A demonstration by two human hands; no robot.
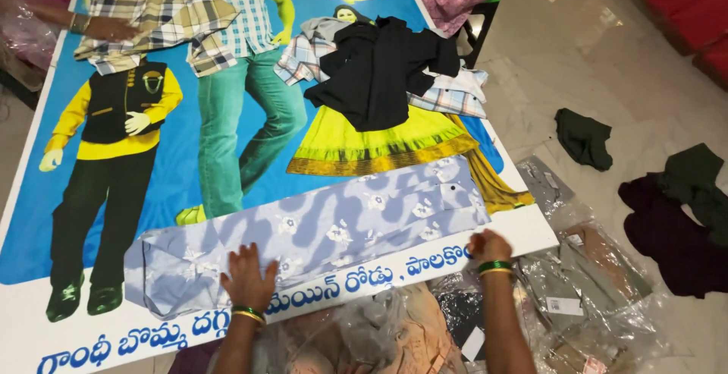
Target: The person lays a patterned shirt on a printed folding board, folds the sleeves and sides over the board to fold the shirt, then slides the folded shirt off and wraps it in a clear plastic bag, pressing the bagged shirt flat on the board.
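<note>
A light blue shirt with a white flower print lies folded lengthwise across a large printed banner board. My left hand rests flat on the shirt's near edge, fingers spread. At the shirt's right end, my right hand has its fingers curled on the board's white border, next to the cloth. Both wrists wear green and gold bangles.
A black shirt lies on checked shirts further up the board. Another person's hand touches a plaid shirt at the far left. Plastic-wrapped garments and dark clothes lie on the tiled floor at right.
</note>
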